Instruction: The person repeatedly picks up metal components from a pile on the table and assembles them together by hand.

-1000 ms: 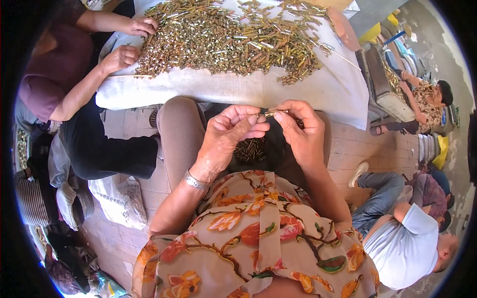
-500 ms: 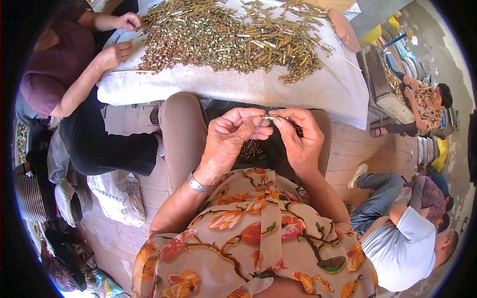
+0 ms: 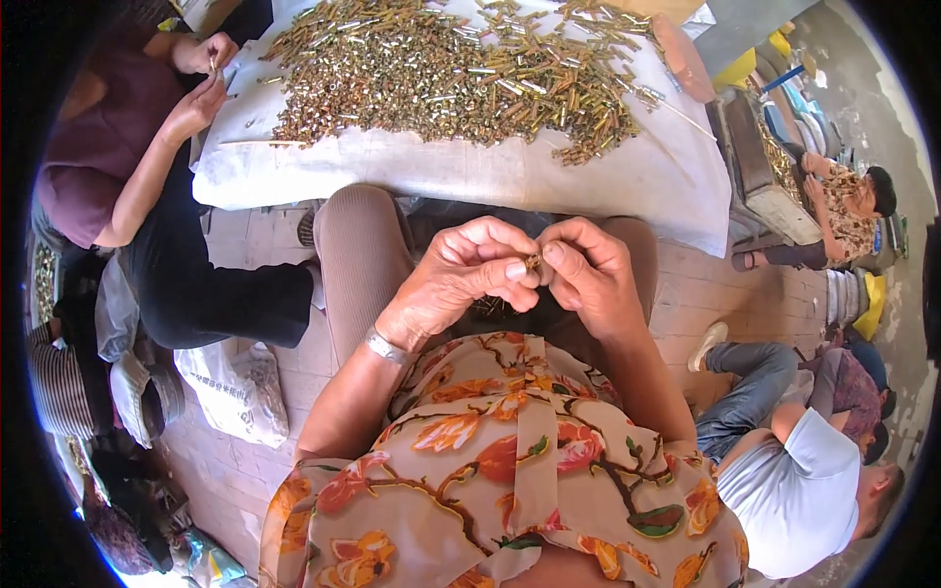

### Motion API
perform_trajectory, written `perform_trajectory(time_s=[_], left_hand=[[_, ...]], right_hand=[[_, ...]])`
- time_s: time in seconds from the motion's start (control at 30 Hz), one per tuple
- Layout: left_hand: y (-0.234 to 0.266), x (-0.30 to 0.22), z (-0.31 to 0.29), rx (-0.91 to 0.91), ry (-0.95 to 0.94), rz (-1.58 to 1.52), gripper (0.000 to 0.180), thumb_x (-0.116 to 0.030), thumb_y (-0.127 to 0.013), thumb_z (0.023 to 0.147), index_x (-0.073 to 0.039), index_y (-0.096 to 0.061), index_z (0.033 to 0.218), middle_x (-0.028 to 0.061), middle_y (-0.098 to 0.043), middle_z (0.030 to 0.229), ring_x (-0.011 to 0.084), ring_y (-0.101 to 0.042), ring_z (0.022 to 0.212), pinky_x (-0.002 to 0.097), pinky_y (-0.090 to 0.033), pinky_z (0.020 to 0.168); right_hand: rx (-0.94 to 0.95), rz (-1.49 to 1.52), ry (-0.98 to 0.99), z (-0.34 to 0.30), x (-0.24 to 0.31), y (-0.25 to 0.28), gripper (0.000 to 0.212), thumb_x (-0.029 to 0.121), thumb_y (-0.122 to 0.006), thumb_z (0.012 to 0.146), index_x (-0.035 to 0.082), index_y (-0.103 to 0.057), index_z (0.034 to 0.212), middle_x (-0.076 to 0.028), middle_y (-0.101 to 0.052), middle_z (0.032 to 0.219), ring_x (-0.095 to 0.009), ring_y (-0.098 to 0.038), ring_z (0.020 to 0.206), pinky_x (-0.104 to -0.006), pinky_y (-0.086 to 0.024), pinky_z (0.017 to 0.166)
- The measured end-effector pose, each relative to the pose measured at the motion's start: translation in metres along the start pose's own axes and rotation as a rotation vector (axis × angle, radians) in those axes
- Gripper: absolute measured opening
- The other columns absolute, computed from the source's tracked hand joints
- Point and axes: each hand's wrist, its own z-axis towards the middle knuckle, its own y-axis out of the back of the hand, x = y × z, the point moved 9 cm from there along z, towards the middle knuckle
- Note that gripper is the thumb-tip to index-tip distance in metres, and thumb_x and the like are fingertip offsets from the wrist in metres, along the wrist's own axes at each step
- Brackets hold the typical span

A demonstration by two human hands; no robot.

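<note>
Where the floral blouse fills the near ground, both forearms reach forward and the hands meet above the lap. The left hand, with a silver-coloured band at its wrist, has thumb and forefinger pinched narrowly on a small brass-coloured piece. The right hand meets it from the opposite side, its thumb and bent fingers likewise pinched at the piece. Fingers cover much of it; whether it is one part or two cannot be told. The piece sits between the fingertips of both hands, apart from the table. Below the hands, small metal parts are partly visible against dark material between the legs.

Beyond the knees, the table carries a white covering and a broad heap of brass-coloured fittings: short pieces mostly toward the left, longer tubular ones mostly toward the right. A thin stick lies near the heap's left edge. At the table's left side, a co-worker in a dark purple top holds a small object at the fingertips. Farther off to the right, a person in a patterned shirt is seated.
</note>
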Motion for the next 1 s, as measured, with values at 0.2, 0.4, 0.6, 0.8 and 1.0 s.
perform_trajectory(time_s=[0.2, 0.4, 0.6, 0.8, 1.0], left_hand=[[0.004, 0.012, 0.006, 0.082, -0.016, -0.139, 0.010, -0.009, -0.065, 0.088, -0.004, -0.060, 0.096, 0.0097, -0.067, 0.085, 0.0171, -0.068, 0.073, 0.0285, -0.057, 0.066], [0.023, 0.011, 0.027, -0.131, -0.097, 0.052, 0.012, -0.013, -0.064, 0.090, -0.004, -0.061, 0.097, 0.0067, -0.067, 0.085, 0.0115, -0.063, 0.067, 0.0230, -0.053, 0.061], [0.074, -0.038, 0.064, -0.527, -0.215, 1.077, 0.015, -0.011, -0.067, 0.086, -0.002, -0.064, 0.097, 0.0061, -0.067, 0.082, 0.0135, -0.063, 0.064, 0.0268, -0.050, 0.057], [0.072, -0.066, 0.093, -0.693, -0.453, 1.647, 0.016, -0.011, -0.067, 0.077, -0.008, -0.062, 0.092, 0.0113, -0.063, 0.086, 0.0310, -0.063, 0.079, 0.0401, -0.051, 0.068], [0.057, -0.058, 0.099, -0.634, -0.549, 1.922, 0.010, -0.008, -0.061, 0.077, -0.011, -0.058, 0.086, 0.0090, -0.059, 0.082, 0.0273, -0.061, 0.083, 0.0380, -0.051, 0.070]], right_hand=[[-0.020, 0.199, -0.116, -0.002, -0.016, -0.008, 0.015, 0.018, -0.057, 0.095, 0.003, -0.059, 0.098, 0.001, -0.056, 0.070, -0.001, -0.038, 0.049, -0.0172, -0.027, 0.041], [-0.249, 0.123, -0.057, 0.013, -0.027, 0.011, 0.019, 0.023, -0.057, 0.095, 0.004, -0.055, 0.095, 0.000, -0.055, 0.070, -0.003, -0.040, 0.046, -0.0179, -0.027, 0.038], [-0.301, 0.180, -0.191, 0.087, -0.045, 0.060, 0.024, 0.028, -0.062, 0.090, 0.004, -0.058, 0.090, -0.002, -0.055, 0.066, -0.008, -0.051, 0.048, -0.0217, -0.031, 0.037], [-0.408, -1.190, 0.243, 0.175, 0.008, 0.085, 0.027, 0.024, -0.071, 0.080, -0.002, -0.066, 0.079, -0.018, -0.065, 0.069, -0.032, -0.062, 0.061, -0.0400, -0.048, 0.058], [-0.330, -1.225, 0.166, 0.193, 0.000, 0.080, 0.022, 0.022, -0.071, 0.079, 0.000, -0.066, 0.080, -0.020, -0.064, 0.073, -0.036, -0.063, 0.071, -0.0414, -0.049, 0.066]])
